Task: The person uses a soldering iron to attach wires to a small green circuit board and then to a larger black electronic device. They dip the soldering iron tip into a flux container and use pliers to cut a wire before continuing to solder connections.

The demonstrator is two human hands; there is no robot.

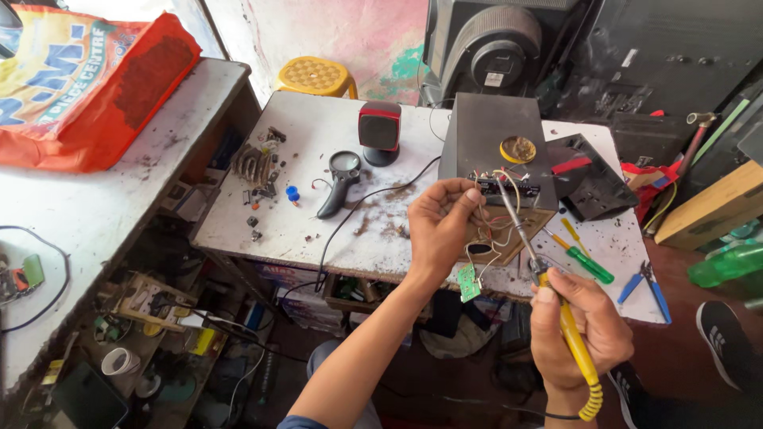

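Pinching wires (485, 226) in left hand (439, 226) (soldering iron (548, 298) in right hand (576, 330)).

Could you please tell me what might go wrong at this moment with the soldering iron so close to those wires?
1. The soldering iron in the right hand has its tip among thin wires pinched by the left hand; it could burn fingers or melt insulation.
2. The small green circuit board dangles past the table edge, straining its leads.
3. The iron's coiled cord might snag and jerk the tip.
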